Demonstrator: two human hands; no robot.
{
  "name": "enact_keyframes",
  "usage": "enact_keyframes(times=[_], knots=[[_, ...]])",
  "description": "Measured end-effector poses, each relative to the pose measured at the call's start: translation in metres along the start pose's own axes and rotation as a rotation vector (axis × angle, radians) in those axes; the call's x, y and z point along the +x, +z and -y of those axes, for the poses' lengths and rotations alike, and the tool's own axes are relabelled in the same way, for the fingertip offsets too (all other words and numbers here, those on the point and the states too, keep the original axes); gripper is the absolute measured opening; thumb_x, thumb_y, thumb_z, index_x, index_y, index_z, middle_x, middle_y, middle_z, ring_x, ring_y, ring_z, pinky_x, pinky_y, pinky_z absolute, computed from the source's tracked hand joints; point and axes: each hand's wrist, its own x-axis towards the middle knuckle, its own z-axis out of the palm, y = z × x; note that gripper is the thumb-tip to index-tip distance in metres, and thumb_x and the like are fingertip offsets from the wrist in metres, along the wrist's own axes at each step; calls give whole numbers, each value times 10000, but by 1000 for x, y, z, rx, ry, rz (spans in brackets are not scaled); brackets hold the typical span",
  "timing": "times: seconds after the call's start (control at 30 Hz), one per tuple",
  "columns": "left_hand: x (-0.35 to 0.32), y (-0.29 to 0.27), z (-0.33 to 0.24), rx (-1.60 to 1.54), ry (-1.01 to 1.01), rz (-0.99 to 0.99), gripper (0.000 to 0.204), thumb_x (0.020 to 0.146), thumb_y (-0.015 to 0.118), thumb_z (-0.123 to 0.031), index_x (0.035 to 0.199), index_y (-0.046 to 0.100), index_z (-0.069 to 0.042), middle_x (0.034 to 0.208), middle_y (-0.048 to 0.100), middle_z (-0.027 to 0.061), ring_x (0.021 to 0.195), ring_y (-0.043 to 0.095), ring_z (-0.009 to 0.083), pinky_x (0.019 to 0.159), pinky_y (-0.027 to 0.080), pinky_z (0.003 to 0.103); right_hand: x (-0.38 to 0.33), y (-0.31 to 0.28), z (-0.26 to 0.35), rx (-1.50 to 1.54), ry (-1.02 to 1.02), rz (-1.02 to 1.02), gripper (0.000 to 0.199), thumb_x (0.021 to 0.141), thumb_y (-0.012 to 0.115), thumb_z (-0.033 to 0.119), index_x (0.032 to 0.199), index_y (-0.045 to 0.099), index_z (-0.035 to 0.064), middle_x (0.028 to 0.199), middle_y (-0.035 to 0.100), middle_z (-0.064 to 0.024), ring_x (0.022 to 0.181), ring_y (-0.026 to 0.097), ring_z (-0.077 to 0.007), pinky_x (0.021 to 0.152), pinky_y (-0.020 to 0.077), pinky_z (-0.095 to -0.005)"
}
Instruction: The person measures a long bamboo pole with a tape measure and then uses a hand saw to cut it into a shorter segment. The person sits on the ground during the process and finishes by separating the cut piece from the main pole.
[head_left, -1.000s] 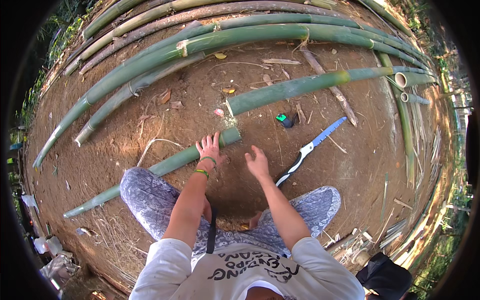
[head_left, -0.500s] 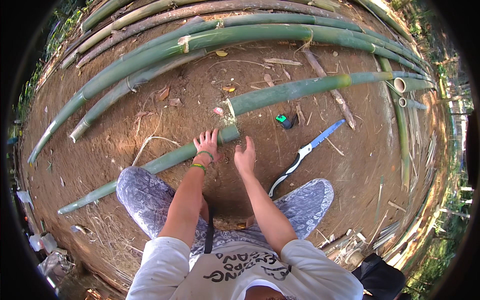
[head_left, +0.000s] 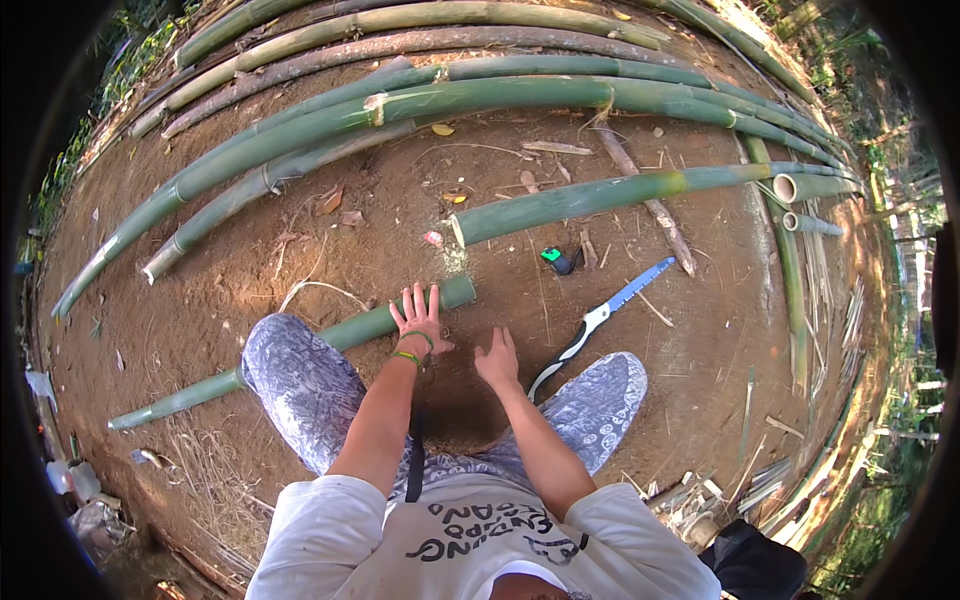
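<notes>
My left hand [head_left: 420, 318] lies flat with fingers spread on the near end of a short green bamboo piece [head_left: 300, 352], which runs off left under my knee. Its cut end sits apart from a longer green bamboo pole [head_left: 600, 195] further out. My right hand [head_left: 497, 360] rests open on the dirt just right of the left one, holding nothing. A hand saw [head_left: 600, 315] with a blue blade and a black-and-white handle lies on the ground to the right of my right hand.
A small green-and-black object [head_left: 556, 260] lies beyond the saw. Several long bamboo poles [head_left: 420, 105] lie across the far ground, with more down the right side [head_left: 795, 260]. My patterned trouser legs [head_left: 300, 390] spread to both sides. Dry leaves and sticks are scattered about.
The bamboo under my left hand has come apart from the longer pole, and its cut end has shifted toward me. My right hand has drawn back a little.
</notes>
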Motion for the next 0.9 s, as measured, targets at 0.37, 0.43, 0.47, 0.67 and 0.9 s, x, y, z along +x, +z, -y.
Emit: enact_keyframes(times=[0.37, 0.43, 0.47, 0.67, 0.9], knots=[[-46, 35, -29, 5, -32, 291, 1534, 665, 730, -862, 1654, -193, -139, 1679, -296, 261, 1527, -307, 482, 1171, -80, 755, 22, -30, -25, -145, 244, -98, 993, 880, 735, 361, 1644, 193, 32, 1728, 39, -244, 1594, 138, -405, 1233, 286, -587], [-52, 43, -30, 12, -10, 293, 1520, 670, 713, -872, 1657, -186, -146, 1680, -295, 260, 1529, -306, 479, 1172, -82, 752, 24, -29, -27, -144, 293, 6, 1057, 879, 752, 415, 1657, 141, 41, 1733, 21, -234, 1596, 135, -398, 1238, 285, -569], [-55, 46, -31, 16, 3, 296, 1513, 672, 705, -878, 1659, -183, -150, 1680, -295, 259, 1529, -306, 478, 1172, -83, 750, 25, -29, -29, -144, 320, 58, 1090, 878, 760, 442, 1663, 115, 46, 1736, 11, -230, 1598, 133, -395, 1241, 285, -560], [-65, 72, -34, -22, 18, 246, 1441, 705, 683, -864, 1678, -107, -152, 1699, -246, 255, 1557, -248, 471, 1178, -68, 753, 25, -26, -36, -258, 296, 110, 1219, 849, 784, 556, 1671, 39, 49, 1741, -32, -220, 1597, 144, -390, 1253, 289, -508], [-49, 55, -32, -54, 18, -166, 1290, 764, 698, -789, 1675, 100, -98, 1721, -78, 276, 1574, -132, 505, 1193, 2, 756, 31, -28, -38, -257, 301, 118, 1214, 856, 768, 576, 1668, 47, 34, 1738, -20, -236, 1594, 155, -393, 1265, 274, -472]])
